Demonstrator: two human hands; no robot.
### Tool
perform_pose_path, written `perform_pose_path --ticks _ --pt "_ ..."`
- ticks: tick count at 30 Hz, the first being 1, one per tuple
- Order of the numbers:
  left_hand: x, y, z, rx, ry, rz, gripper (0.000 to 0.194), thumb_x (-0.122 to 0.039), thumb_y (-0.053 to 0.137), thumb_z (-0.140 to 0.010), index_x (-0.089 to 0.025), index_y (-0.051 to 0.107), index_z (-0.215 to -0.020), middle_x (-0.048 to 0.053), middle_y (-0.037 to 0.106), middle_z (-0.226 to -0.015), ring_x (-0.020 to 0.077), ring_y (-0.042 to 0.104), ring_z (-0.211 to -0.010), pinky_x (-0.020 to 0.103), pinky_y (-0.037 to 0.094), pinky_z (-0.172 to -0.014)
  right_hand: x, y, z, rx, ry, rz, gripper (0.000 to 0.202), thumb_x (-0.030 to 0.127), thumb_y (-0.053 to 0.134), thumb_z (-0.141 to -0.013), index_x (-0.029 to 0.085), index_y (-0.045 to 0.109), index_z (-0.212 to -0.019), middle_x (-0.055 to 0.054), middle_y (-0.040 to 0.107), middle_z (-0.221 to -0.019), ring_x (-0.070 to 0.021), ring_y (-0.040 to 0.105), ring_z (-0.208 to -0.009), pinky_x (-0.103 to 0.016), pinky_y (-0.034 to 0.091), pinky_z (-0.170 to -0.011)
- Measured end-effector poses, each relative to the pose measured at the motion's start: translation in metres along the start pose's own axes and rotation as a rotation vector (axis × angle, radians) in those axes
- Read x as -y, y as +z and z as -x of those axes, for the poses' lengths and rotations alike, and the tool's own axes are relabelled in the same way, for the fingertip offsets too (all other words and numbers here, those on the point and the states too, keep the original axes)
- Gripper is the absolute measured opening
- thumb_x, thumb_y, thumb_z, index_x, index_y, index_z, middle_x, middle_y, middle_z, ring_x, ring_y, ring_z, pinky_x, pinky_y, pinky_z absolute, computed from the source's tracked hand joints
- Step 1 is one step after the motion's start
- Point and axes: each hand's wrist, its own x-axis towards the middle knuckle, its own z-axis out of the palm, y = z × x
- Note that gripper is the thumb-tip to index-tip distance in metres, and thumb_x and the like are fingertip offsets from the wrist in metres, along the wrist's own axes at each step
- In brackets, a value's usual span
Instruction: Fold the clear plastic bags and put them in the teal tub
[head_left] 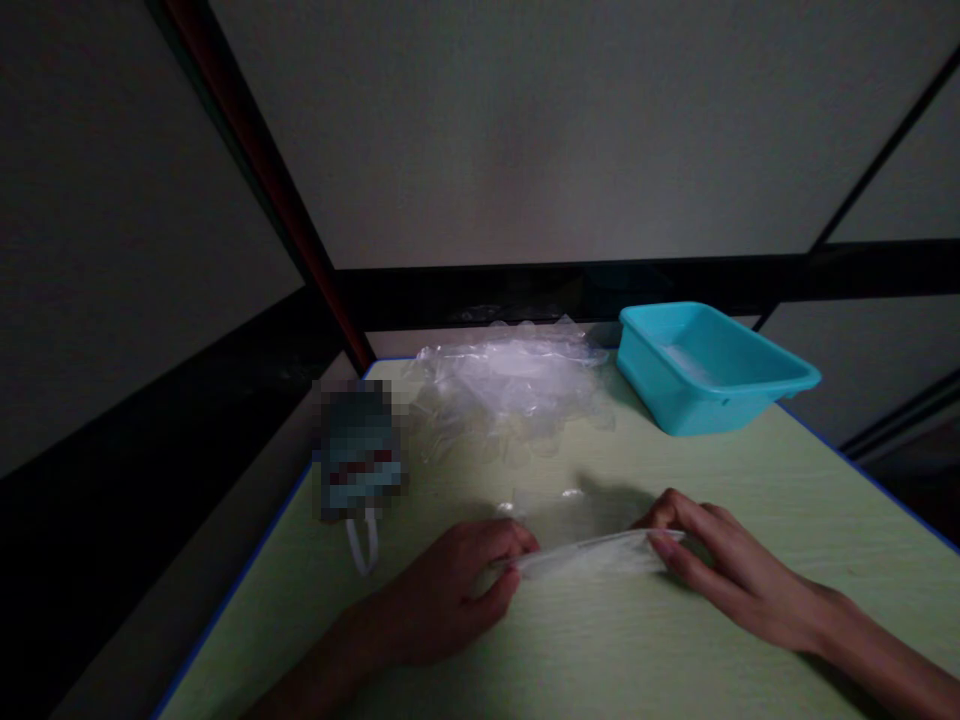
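A clear plastic bag (pixel 592 556) is stretched between my two hands, just over the near part of the table. My left hand (pixel 465 590) pinches its left end between thumb and fingers. At the right end, my right hand (pixel 724 565) grips the bag's edge the same way. Part of the thin plastic extends beyond the held edge, away from me. Farther back lies a loose pile of clear plastic bags (pixel 517 380), crumpled and overlapping.
A turquoise plastic basin (pixel 720 405) stands at the table's back right, with something whitish inside. At the left edge is a pixelated item with a white loop (pixel 364 545). The pale green table (pixel 600 650) has blue edging and meets a wall (pixel 525 140) behind.
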Motion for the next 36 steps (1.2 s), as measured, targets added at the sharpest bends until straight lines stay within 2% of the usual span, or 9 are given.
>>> perform_pose_path --ticks 4,7,9,12,14,20,25,30,36 --pt "-0.003 -0.001 0.004 0.127 -0.277 0.55 0.017 -0.034 0.045 -0.081 -0.018 0.049 -0.077 0.0 0.058 -0.075 0.0146 0.057 -0.068 0.023 0.042 -0.06 0.002 0.009 -0.002 -0.026 0.166 -0.445 0.027 0.041 0.036 -0.09 0.02 0.037 -0.074 0.003 0.048 -0.06 -0.0089 0.05 -0.051 -0.02 0.041 -0.046" --pt "0.0 0.001 0.004 0.098 -0.388 0.981 0.028 -0.043 0.058 -0.07 -0.019 0.045 -0.071 -0.003 0.054 -0.064 0.0139 0.057 -0.057 0.02 0.041 -0.051 0.0 0.017 -0.004 0.097 0.323 -0.833 0.032 0.049 0.042 -0.086 0.021 0.031 -0.076 0.007 0.048 -0.047 -0.0081 0.049 -0.035 -0.015 0.034 -0.031" --pt "0.003 0.003 0.001 0.065 -0.443 1.083 0.028 -0.041 0.062 -0.065 -0.019 0.045 -0.07 -0.003 0.054 -0.063 0.0148 0.058 -0.055 0.022 0.041 -0.05 -0.004 0.022 -0.005 0.182 0.39 -0.996 0.03 0.047 0.043 -0.086 0.022 0.029 -0.078 0.005 0.056 -0.048 -0.0096 0.053 -0.032 -0.013 0.03 -0.026" --pt "0.008 0.004 -0.005 -0.021 -0.517 1.006 0.024 -0.035 0.061 -0.064 -0.018 0.045 -0.067 -0.003 0.054 -0.059 0.0134 0.055 -0.052 0.021 0.04 -0.049 -0.01 0.028 -0.007 0.179 0.405 -1.03 0.027 0.043 0.043 -0.087 0.021 0.029 -0.08 -0.003 0.066 -0.062 -0.0112 0.06 -0.039 -0.01 0.033 -0.028" --pt "0.009 0.005 -0.009 -0.101 -0.534 0.937 0.023 -0.033 0.06 -0.064 -0.018 0.042 -0.063 -0.005 0.051 -0.053 0.0114 0.052 -0.049 0.019 0.036 -0.047 -0.013 0.03 -0.009 0.14 0.393 -0.988 0.027 0.042 0.044 -0.087 0.021 0.03 -0.08 -0.002 0.066 -0.06 -0.0108 0.061 -0.039 -0.01 0.035 -0.029" --pt "0.006 0.004 -0.017 -0.186 -0.475 0.666 0.022 -0.035 0.053 -0.065 -0.019 0.04 -0.06 -0.002 0.058 -0.057 0.0084 0.043 -0.047 0.018 0.029 -0.045 -0.015 0.031 -0.016 0.067 0.411 -0.869 0.031 0.046 0.049 -0.082 0.02 0.032 -0.078 0.006 0.057 -0.046 -0.0118 0.06 -0.038 -0.012 0.038 -0.03" --pt "0.019 0.003 -0.029 -0.244 -0.445 0.567 0.023 -0.037 0.049 -0.068 -0.02 0.036 -0.06 -0.005 0.052 -0.054 0.0086 0.044 -0.047 0.018 0.03 -0.045 -0.01 0.029 -0.016 0.112 0.466 -0.797 0.034 0.05 0.049 -0.078 0.02 0.031 -0.078 0.003 0.06 -0.05 -0.0148 0.062 -0.043 -0.014 0.037 -0.031" --pt "0.031 -0.008 -0.058 -0.12 -0.376 0.475 0.018 -0.033 0.049 -0.068 -0.018 0.043 -0.06 -0.001 0.058 -0.056 0.0114 0.053 -0.05 0.02 0.034 -0.046 -0.003 0.029 -0.011 0.249 0.519 -0.805 0.033 0.049 0.047 -0.078 0.02 0.031 -0.076 -0.006 0.068 -0.069 -0.0151 0.064 -0.048 -0.015 0.038 -0.032" --pt "0.028 -0.016 -0.103 0.142 -0.239 0.343 0.014 -0.024 0.052 -0.069 -0.015 0.051 -0.06 0.001 0.062 -0.056 0.0134 0.058 -0.052 0.021 0.04 -0.048 0.004 0.036 -0.005 0.405 0.491 -0.835 0.027 0.043 0.047 -0.079 0.017 0.039 -0.081 -0.006 0.067 -0.071 -0.0114 0.063 -0.048 -0.013 0.039 -0.035"
